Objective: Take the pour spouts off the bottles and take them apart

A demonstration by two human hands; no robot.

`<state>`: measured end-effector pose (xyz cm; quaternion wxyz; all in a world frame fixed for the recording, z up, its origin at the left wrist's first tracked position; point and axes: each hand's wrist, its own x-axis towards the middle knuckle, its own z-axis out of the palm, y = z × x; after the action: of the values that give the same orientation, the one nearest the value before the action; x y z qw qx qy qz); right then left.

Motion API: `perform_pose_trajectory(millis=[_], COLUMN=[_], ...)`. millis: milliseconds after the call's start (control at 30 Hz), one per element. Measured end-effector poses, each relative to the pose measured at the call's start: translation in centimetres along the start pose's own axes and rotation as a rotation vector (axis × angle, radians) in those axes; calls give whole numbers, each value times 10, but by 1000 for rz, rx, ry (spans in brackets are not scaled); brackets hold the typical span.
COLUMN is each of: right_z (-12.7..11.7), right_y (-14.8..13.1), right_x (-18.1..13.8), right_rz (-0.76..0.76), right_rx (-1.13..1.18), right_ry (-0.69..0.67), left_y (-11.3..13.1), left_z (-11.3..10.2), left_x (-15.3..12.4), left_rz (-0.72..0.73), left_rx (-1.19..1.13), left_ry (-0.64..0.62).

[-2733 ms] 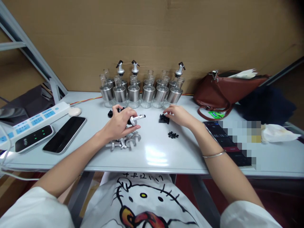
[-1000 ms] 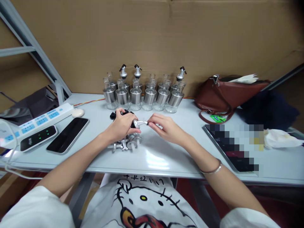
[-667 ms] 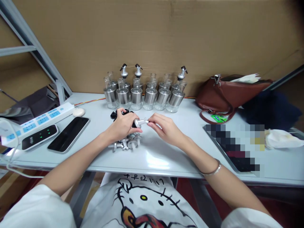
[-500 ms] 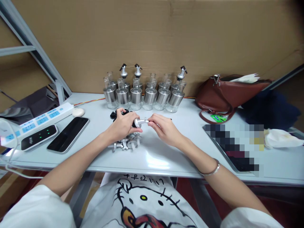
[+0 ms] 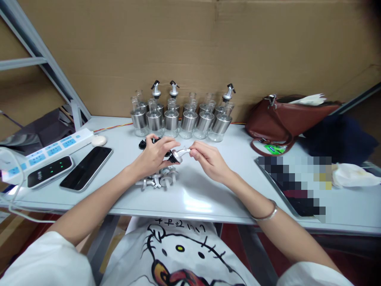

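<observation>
A silver pourer spout [image 5: 177,155] with a black ribbed stopper is held between my two hands above the table. My right hand [image 5: 210,161] pinches the tip of its thin spout. My left hand [image 5: 153,157] is around the black stopper end, thumb below and forefinger stretched out over it; its other fingertips are partly hidden. Under my left hand lies a pile of loose silver spout parts [image 5: 160,179]. Black stoppers [image 5: 142,144] lie just behind that hand, partly covered by it.
Glass bottles with steel sleeves [image 5: 171,119] stand in two rows at the back, three topped with pourers. To the left are a phone [image 5: 86,169], a hotspot device [image 5: 50,171] and a power strip [image 5: 53,151]. A brown handbag [image 5: 285,119] and a blurred flat object [image 5: 291,186] lie right.
The pourer spout has shifted slightly right and tilted, so its black stopper shows more. My left forefinger has lifted and straightened. My right hand has moved slightly right, still pinching the tip.
</observation>
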<state>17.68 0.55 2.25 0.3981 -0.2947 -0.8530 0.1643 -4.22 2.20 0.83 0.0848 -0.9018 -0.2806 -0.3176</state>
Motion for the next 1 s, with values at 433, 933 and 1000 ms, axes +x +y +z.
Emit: perform_pose_trajectory(millis=[433, 933, 1000], right_z=[2, -3, -4], right_y=[5, 9, 9], right_x=[-1, 0, 0], right_rz=[-84, -160, -176], right_rx=[-80, -212, -281], right_ry=[3, 50, 39], left_y=[6, 11, 12], left_z=[-7, -3, -3], left_x=[4, 3, 2], left_rz=[136, -70, -124], left_rx=[69, -172, -217], left_ry=[68, -8, -41])
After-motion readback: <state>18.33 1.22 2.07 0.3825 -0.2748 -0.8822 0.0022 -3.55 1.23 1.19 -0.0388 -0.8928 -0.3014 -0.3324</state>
